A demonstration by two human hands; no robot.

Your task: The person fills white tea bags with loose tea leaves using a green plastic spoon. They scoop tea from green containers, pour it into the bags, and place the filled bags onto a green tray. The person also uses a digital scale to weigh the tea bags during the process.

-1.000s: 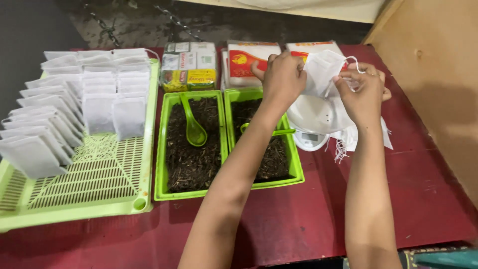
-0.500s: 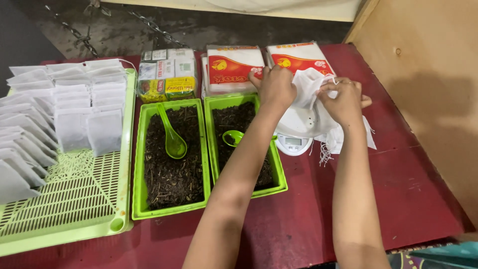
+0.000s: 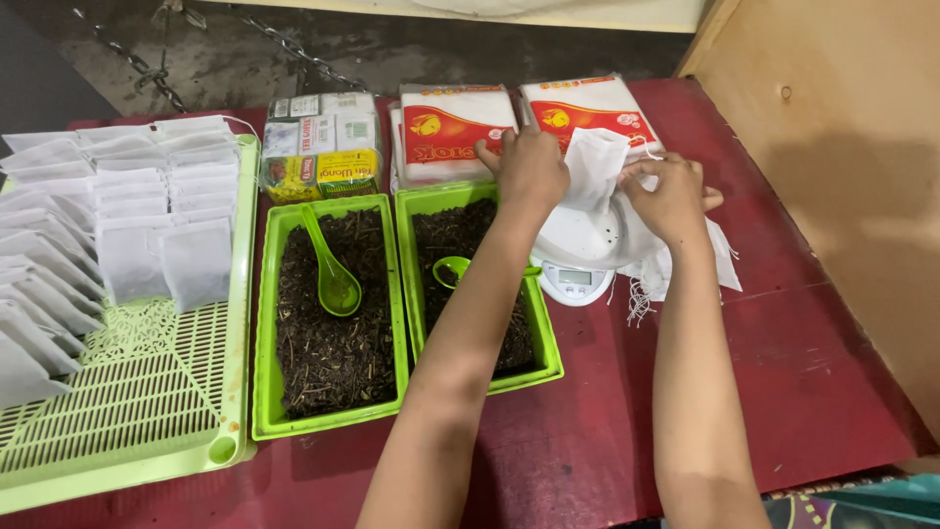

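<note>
My left hand [image 3: 530, 168] and my right hand [image 3: 672, 197] both pinch one small white filter bag [image 3: 593, 168], holding it upright over the white dish of a small digital scale [image 3: 580, 257]. More empty white bags with strings [image 3: 685, 266] lie on the red table just right of the scale. Under my left forearm sits a green tray of dark loose tea [image 3: 553, 362] with a green spoon [image 3: 452, 269] in it. A second green tray of tea [image 3: 264, 323] with its own green spoon [image 3: 333, 281] stands to the left.
A light green slatted tray [image 3: 147, 392] at the left carries several rows of filled white bags [image 3: 147, 250]. Red-and-white packets [image 3: 446, 132] and small boxes [image 3: 323, 147] line the table's far edge. A wooden wall [image 3: 842, 147] rises on the right.
Both hands lowered the white bag from higher up to just above the scale dish. The view shifted, so the trays sit further left in frame.
</note>
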